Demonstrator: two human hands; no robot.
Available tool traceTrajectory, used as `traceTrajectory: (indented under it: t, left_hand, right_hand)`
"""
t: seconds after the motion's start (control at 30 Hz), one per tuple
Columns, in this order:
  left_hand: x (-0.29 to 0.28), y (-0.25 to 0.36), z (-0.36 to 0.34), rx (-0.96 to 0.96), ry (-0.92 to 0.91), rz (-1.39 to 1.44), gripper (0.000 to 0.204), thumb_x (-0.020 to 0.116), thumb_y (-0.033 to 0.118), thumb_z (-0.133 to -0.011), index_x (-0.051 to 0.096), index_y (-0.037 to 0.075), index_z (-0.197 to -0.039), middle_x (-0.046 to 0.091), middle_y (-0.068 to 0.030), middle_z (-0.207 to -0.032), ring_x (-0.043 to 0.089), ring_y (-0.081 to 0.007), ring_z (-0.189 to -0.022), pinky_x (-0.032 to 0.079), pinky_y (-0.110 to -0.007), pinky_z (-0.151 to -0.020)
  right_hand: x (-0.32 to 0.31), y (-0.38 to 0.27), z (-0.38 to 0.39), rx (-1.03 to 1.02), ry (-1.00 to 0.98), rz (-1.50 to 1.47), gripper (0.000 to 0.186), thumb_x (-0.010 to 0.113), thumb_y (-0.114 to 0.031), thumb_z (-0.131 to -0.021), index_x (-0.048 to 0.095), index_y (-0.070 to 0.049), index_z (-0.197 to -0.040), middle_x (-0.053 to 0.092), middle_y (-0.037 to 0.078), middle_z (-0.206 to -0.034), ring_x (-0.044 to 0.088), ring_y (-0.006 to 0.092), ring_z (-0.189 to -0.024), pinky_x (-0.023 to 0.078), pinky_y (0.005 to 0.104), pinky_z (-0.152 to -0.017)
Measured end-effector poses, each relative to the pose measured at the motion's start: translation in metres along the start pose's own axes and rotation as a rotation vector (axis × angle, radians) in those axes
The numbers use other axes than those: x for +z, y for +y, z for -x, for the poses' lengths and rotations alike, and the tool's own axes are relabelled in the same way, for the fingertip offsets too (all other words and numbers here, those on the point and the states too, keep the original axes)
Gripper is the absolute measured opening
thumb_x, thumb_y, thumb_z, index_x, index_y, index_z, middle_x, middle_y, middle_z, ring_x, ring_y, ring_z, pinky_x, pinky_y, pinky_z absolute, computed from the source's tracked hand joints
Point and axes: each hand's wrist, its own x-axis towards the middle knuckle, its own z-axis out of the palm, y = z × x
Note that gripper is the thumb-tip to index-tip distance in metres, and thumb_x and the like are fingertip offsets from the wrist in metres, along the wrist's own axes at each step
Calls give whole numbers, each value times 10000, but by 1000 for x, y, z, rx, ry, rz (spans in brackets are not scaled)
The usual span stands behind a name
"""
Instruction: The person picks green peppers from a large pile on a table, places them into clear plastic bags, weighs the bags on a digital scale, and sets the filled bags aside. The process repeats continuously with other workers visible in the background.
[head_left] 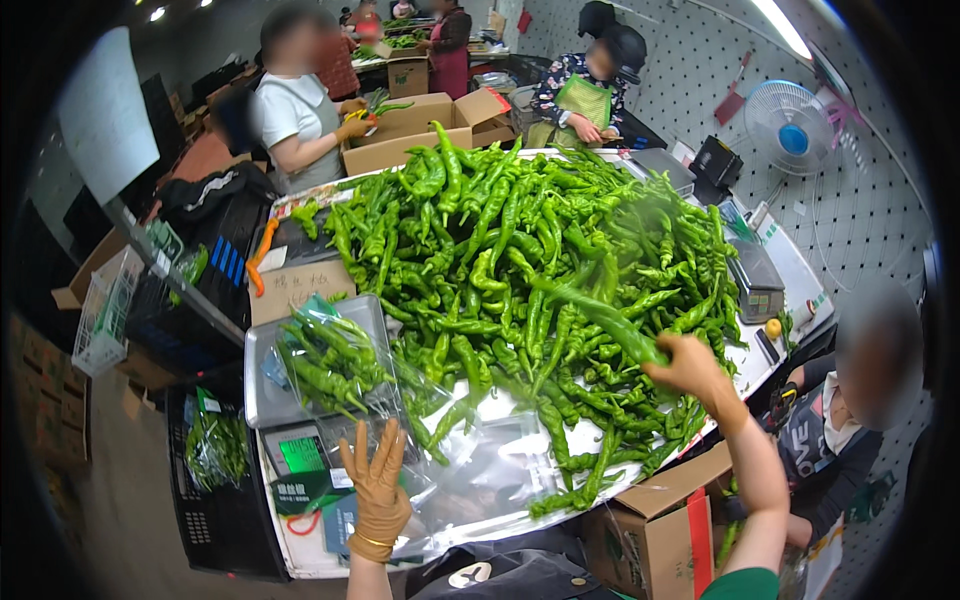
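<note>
At four o'clock, one end of a long green pepper (608,320) is pinched by the right hand (692,376), its free end aimed toward ten. Light, slick and snappable (presumably), it is best gripped mid-body. At seven, the left hand (378,487) is held spread.

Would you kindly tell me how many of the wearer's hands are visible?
2: the left hand beside the green display, and the right hand holding green pepper over the pile.
</note>
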Motion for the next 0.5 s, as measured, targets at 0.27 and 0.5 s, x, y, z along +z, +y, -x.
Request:
traceTrajectory:
  t: [0.27,0.5]
  left_hand:
    - [1,-3,-3,16,14,44,891,447,-133,-625,401,124,-1478,368,-69,-1546,209,-389,-1462,60,-579,-1174]
    - [-2,-3,-3,6,46,60,894,461,-125,-642,385,144,-1492,338,-61,-1564,213,-369,-1463,55,-574,-1174]
  right_hand:
    - [63,9,122,294,-342,-1240,303,765,-205,-829,696,5,-1037,676,0,-799,586,60,-625,468,229,-566]
    - [104,-24,156,165,-679,-1283,371,813,-66,-765,669,21,-1096,691,37,-900,638,107,-777,522,265,-704]
